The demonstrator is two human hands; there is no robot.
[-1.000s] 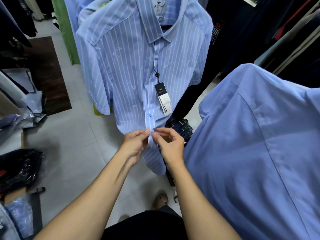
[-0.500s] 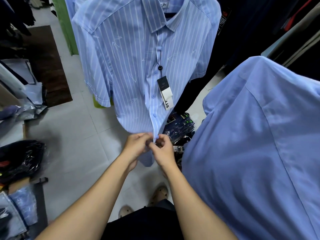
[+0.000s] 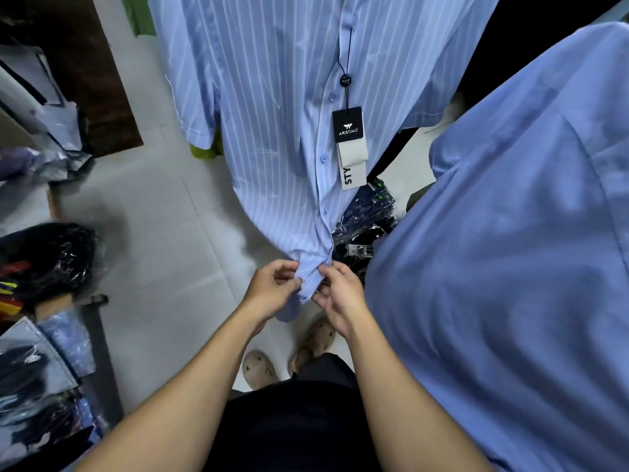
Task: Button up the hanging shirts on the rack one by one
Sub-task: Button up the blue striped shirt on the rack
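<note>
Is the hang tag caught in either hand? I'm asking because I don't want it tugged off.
No: the hang tag hangs free against the striped shirt, well above the left hand and right hand, which pinch the hem.

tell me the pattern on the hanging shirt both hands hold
Light blue short-sleeved shirt: thin white vertical stripes, clearest in the head view.

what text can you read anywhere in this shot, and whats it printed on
"ARISTINO": white letters on the black hang tag hanging on the striped shirt.
"STY": black letters running sideways on the pale tag below the black one; the rest of the word is hidden.
The packaged goods on the floor behind the shirt carry small labels, too small to read.
No other text is legible.
</note>
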